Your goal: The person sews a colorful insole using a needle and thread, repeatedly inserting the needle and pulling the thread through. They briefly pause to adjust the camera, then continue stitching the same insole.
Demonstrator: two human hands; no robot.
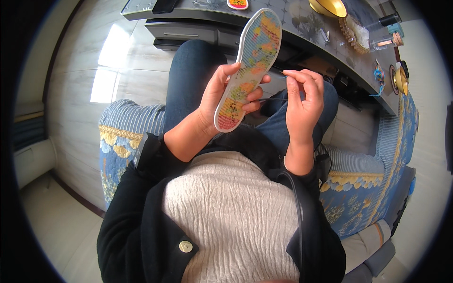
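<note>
My left hand (221,90) grips an embroidered shoe insole (253,60) around its middle, thumb on the patterned face and fingertips curled over its right edge. The insole has a white rim and a multicoloured pattern of blue, orange, green and red, and it is tilted with its wide end up. Just right of it, my right hand (305,93) pinches something thin and dark between thumb and forefinger, probably a needle. A fine blue thread (277,76) runs from these fingertips towards the insole's edge. A dark cord passes between the two hands lower down.
Beyond my knees stands a table (300,21) with drawers. On it lie a phone (165,6), another patterned piece (238,3), a golden bowl (329,7), a scalloped tray (348,39), a clear container (384,43) and a bundle of coloured threads (379,75). A quilted sofa cover (124,141) shows beside me.
</note>
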